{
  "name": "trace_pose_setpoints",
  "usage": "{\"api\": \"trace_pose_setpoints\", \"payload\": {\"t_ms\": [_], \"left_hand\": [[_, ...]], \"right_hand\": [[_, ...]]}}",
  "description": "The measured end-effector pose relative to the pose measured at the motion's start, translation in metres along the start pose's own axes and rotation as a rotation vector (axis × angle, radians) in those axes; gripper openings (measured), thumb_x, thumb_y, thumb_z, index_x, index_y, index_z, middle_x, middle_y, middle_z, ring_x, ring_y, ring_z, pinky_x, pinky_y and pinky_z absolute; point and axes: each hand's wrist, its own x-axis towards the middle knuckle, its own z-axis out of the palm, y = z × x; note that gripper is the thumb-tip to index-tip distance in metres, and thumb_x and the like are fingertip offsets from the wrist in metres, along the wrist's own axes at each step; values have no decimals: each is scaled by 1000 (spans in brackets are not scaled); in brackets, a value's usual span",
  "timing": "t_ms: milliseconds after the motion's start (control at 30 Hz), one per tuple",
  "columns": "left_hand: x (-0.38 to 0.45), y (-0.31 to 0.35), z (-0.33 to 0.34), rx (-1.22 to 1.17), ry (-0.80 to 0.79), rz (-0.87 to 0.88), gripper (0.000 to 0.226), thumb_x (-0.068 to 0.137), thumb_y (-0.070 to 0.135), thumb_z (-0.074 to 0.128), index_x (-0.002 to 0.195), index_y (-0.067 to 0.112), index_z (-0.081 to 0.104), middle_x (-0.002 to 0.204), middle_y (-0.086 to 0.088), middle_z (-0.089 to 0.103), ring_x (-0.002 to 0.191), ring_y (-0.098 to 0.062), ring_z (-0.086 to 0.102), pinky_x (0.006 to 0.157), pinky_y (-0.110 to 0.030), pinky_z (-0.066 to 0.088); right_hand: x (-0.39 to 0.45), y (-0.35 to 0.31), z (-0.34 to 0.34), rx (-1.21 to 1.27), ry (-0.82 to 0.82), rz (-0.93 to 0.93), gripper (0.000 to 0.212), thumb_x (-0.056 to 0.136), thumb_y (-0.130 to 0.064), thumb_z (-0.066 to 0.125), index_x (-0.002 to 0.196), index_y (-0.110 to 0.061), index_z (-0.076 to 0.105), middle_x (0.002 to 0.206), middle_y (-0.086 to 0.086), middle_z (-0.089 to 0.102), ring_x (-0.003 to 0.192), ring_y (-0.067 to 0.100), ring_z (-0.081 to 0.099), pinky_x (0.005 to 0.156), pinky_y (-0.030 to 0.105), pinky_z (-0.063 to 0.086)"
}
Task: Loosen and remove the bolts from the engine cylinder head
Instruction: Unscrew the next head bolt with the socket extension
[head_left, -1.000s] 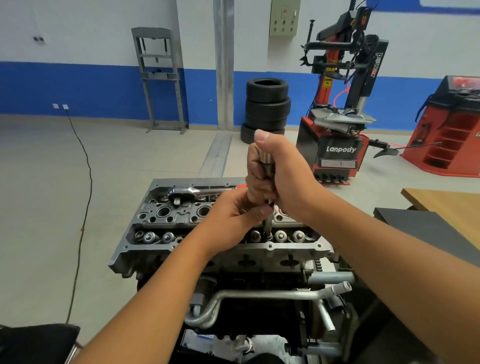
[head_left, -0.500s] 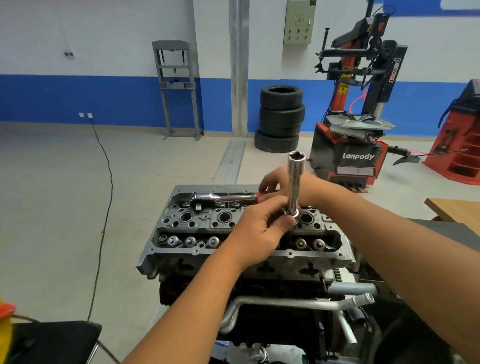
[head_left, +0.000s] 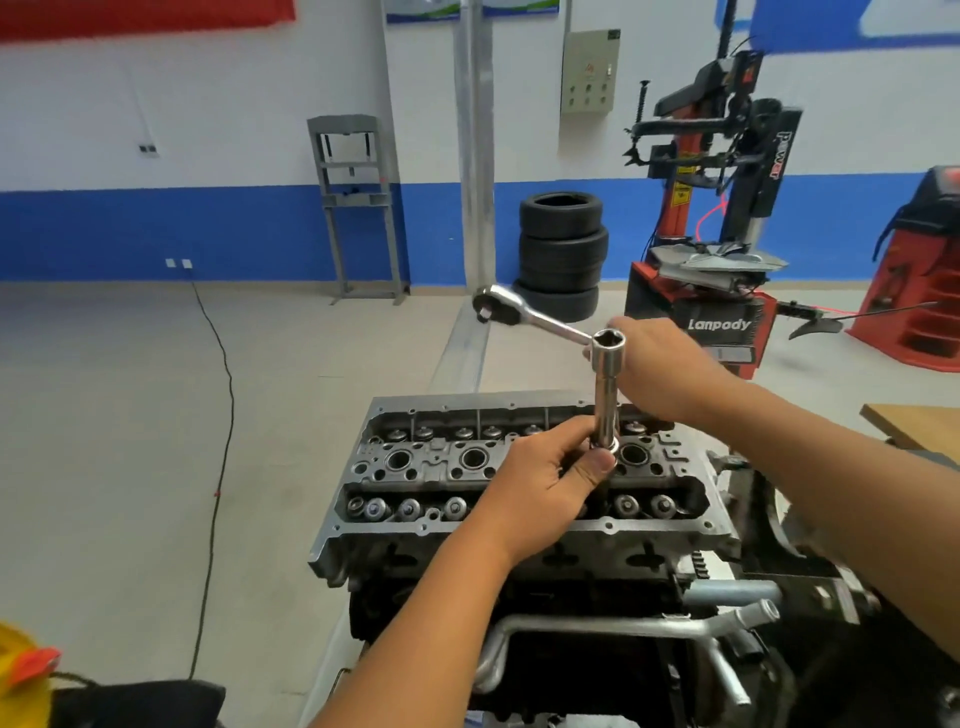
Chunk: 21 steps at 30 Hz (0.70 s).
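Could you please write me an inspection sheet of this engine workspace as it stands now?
Surface: grey aluminium cylinder head on the engine block, bolts in its wells.
Job's things: long chrome deep socket upright over a well; chrome ratchet wrench raised, not joined to it.
Clutter: nothing seen on the head.
Hands: left hand holds the socket base; right hand grips the ratchet handle.
Cables: black floor cable to a wall socket.
Surroundings: stacked black tyres, red tyre changer.

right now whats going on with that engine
A person is working on a cylinder head. The left hand holds a long socket upright over the head, its lower end hidden by the fingers. The right hand holds a ratchet in the air, not yet joined to the socket.
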Motion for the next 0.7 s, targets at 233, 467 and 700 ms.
{"api": "trace_pose_setpoints", "payload": {"t_ms": [233,467,700], "left_hand": [[2,-2,-2,-115,19,-33,11,100,48,59,106,51,68,84,10,65,77,1,59,71,-13,52],[5,14,6,-123,65,-57,20,97,50,56,112,44,68,99,9,70,95,-11,67,89,-39,59],[26,71,9,-334,268,162,25,108,42,44,118,26,60,95,-3,72,84,-26,70,82,-41,60]], "right_hand": [[-21,9,-78,1182,122,209,23,109,-27,52,126,-40,58,74,12,69,56,25,63,53,37,54],[-69,7,-87,1021,243,198,19,104,-17,62,118,-30,64,77,13,73,51,18,54,46,30,46],[-84,-21,-109,804,313,61,22,100,-12,67,105,-31,59,79,6,71,59,20,58,56,39,54]]}}
